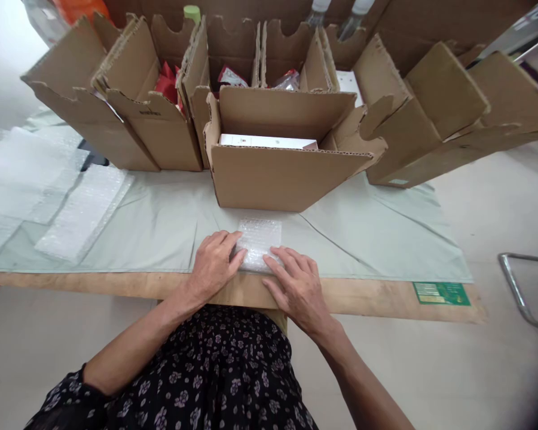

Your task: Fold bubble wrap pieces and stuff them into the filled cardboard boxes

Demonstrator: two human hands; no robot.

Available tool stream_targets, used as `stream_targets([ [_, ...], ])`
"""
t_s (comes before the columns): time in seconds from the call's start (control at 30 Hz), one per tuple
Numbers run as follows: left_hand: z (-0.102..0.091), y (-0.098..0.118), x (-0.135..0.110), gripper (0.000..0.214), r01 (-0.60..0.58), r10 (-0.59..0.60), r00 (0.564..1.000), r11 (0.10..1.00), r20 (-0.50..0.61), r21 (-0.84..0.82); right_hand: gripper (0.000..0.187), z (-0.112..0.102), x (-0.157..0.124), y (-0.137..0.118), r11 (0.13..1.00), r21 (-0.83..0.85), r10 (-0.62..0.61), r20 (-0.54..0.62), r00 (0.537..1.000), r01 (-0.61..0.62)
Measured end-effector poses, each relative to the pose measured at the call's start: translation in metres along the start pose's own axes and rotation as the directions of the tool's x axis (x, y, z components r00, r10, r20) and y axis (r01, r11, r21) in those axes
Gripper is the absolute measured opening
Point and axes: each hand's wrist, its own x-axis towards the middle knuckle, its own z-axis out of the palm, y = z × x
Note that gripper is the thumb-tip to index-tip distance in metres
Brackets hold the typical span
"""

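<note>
Here, it's hard to see into the small, square packet of clear, bumpy bubble wrap (260,236). It lies on the wrinkly, pale green cloth (161,227) on the wooden desk (367,297), between the left hand (213,263) and right hand (300,288). Each grip is loose, fingers touching it. A brown cardboard box (278,179) hides most of a white box (264,141).

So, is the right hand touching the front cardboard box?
Apart: the head view shows pale green cloth between the right hand and the front cardboard box.
</note>
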Motion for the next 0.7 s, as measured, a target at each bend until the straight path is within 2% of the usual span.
stream_targets([
  [0.07, -0.006, 0.003, -0.008, 0.029, 0.087, -0.093, 0.994, 0.989, -0.051, -0.116, 0.028, 0.003, 0.004, 0.003, 1.0, 0.025, 0.01, 0.005, 1.0, -0.01],
  [0.13, -0.013, 0.009, -0.02, 0.035, 0.245, -0.272, 0.962, 0.908, -0.032, -0.34, 0.024, 0.004, 0.008, 0.004, 0.993, 0.097, 0.066, -0.05, 0.997, -0.061],
  [0.2, -0.018, 0.016, -0.032, 0.046, 0.411, -0.426, 0.897, 0.712, 0.114, -0.569, 0.023, 0.002, 0.01, 0.001, 0.969, 0.206, 0.163, -0.1, 0.982, -0.14],
  [0.23, -0.019, 0.02, -0.036, 0.053, 0.469, -0.46, 0.865, 0.595, 0.202, -0.653, 0.022, 0.001, 0.01, -0.003, 0.947, 0.266, 0.216, -0.107, 0.971, -0.181],
  [0.3, -0.017, 0.025, -0.04, 0.061, 0.514, -0.44, 0.833, 0.39, 0.335, -0.764, 0.023, -0.002, 0.009, -0.013, 0.887, 0.385, 0.302, -0.066, 0.951, -0.255],
  [0.37, -0.012, 0.03, -0.039, 0.058, 0.509, -0.382, 0.835, 0.259, 0.397, -0.821, 0.023, -0.004, 0.006, -0.024, 0.827, 0.481, 0.326, 0.012, 0.945, -0.292],
  [0.43, -0.008, 0.033, -0.036, 0.053, 0.491, -0.354, 0.84, 0.176, 0.411, -0.853, 0.022, -0.005, 0.003, -0.03, 0.806, 0.515, 0.322, 0.031, 0.946, -0.291],
  [0.5, -0.005, 0.035, -0.033, 0.056, 0.474, -0.366, 0.837, 0.115, 0.407, -0.873, 0.023, -0.006, -0.002, -0.029, 0.814, 0.502, 0.356, -0.033, 0.934, -0.293],
  [0.57, -0.004, 0.038, -0.032, 0.06, 0.459, -0.369, 0.836, 0.067, 0.405, -0.886, 0.034, -0.008, -0.007, -0.023, 0.787, 0.528, 0.414, -0.07, 0.908, -0.318],
  [0.63, -0.003, 0.04, -0.032, 0.057, 0.456, -0.355, 0.835, 0.015, 0.421, -0.89, 0.049, -0.009, -0.01, -0.016, 0.692, 0.635, 0.439, 0.008, 0.898, -0.344],
  [0.7, -0.001, 0.042, -0.032, 0.053, 0.456, -0.352, 0.827, -0.037, 0.439, -0.889, 0.062, -0.009, -0.009, -0.014, 0.563, 0.745, 0.404, 0.13, 0.906, -0.358],
])
